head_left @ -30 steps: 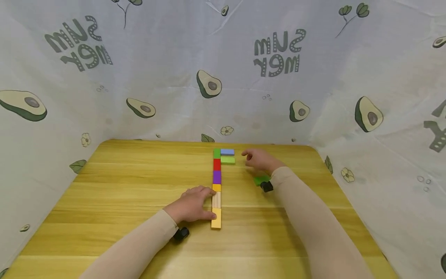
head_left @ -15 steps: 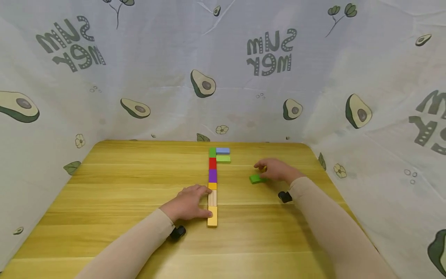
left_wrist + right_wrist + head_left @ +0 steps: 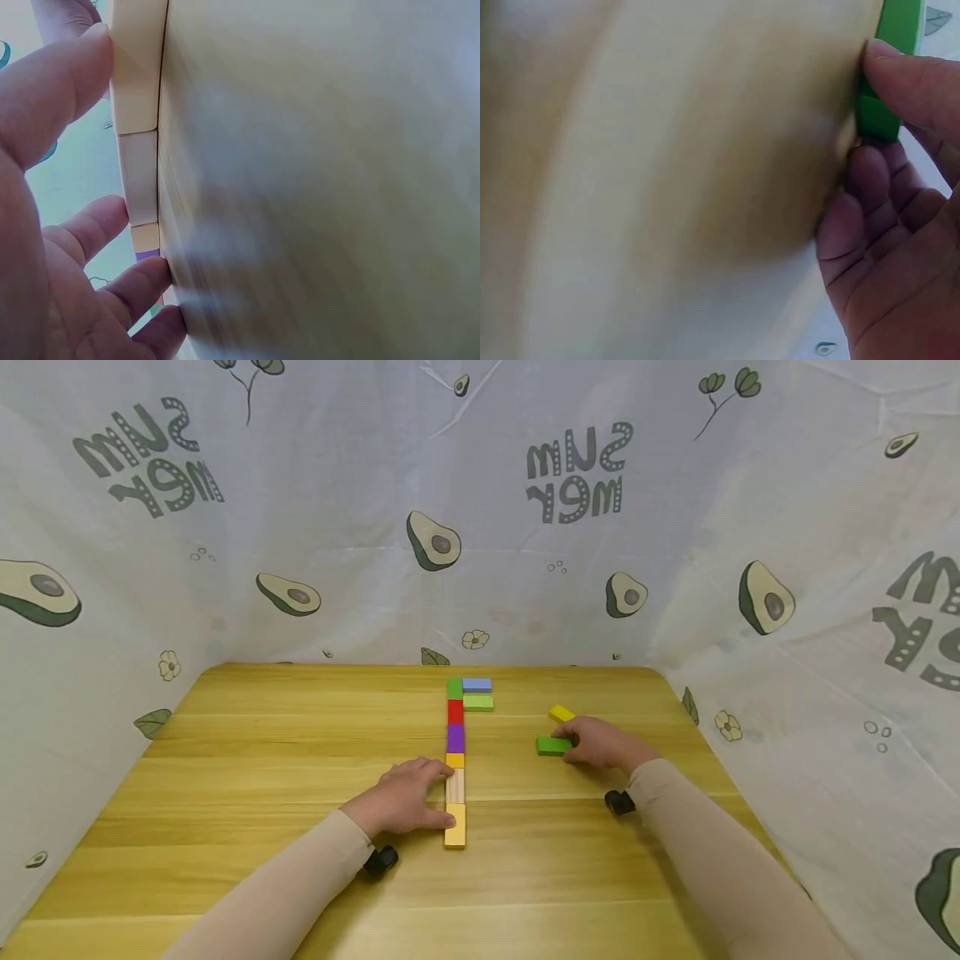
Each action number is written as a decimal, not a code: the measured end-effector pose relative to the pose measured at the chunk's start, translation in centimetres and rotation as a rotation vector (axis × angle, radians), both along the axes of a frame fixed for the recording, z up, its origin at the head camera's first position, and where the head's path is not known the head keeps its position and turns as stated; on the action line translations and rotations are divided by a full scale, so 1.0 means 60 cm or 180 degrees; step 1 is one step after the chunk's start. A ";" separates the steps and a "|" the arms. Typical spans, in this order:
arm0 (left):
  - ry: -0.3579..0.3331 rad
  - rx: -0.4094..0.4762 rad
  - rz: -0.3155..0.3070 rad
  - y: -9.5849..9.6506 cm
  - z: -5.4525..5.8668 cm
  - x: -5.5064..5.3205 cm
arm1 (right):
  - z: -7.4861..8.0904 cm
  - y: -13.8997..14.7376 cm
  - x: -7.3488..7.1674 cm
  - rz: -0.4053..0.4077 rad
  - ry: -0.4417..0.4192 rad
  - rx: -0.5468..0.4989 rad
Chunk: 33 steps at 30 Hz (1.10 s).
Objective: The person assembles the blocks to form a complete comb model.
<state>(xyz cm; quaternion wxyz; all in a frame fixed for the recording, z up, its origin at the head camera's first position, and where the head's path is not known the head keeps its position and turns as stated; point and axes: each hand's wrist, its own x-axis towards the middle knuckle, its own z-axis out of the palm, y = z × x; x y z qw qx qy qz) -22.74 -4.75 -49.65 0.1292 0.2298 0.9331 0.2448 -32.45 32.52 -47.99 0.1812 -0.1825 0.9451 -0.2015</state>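
A straight row of wooden blocks runs away from me on the table. My left hand [image 3: 401,796] rests at the row's near left side, fingers relaxed. Its thumb touches the tan block [image 3: 455,837] and a fingertip meets the plain wood block [image 3: 456,788]. To the right, my right hand [image 3: 603,743] pinches the right end of a green block [image 3: 552,746] lying flat. In the right wrist view the thumb presses along this green block [image 3: 877,116]. Just beyond that hand lies a yellow block [image 3: 561,714], partly hidden by it.
Farther up the row come orange [image 3: 455,761], purple [image 3: 456,739], red [image 3: 456,712] and dark green blocks [image 3: 455,689]. A blue block [image 3: 477,685] and a lime block [image 3: 478,702] stick out rightward at its far end. Behind the table [image 3: 315,718] hangs a printed cloth [image 3: 360,468].
My right hand has moved from near the lime block rightward and closer to me, onto the green block. The yellow block has come into view. The left hand stays at the row.
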 end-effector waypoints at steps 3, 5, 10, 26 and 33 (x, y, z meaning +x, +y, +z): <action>0.0000 0.0006 -0.0009 0.000 0.001 0.000 | -0.004 0.003 0.002 -0.0024 0.0040 -0.0079; 0.0001 0.0009 -0.0009 0.000 0.001 0.000 | -0.008 0.005 0.003 -0.0075 0.0034 -0.0147; 0.0018 0.0004 -0.0017 -0.001 -0.001 -0.001 | -0.017 0.009 0.003 -0.0159 -0.0040 -0.0282; 0.0016 0.0036 -0.0007 -0.003 -0.005 -0.002 | -0.019 0.005 0.002 -0.0223 -0.0120 -0.0320; 0.0016 0.0048 -0.0018 -0.002 -0.004 -0.002 | -0.019 0.005 0.004 -0.0263 -0.0134 -0.0351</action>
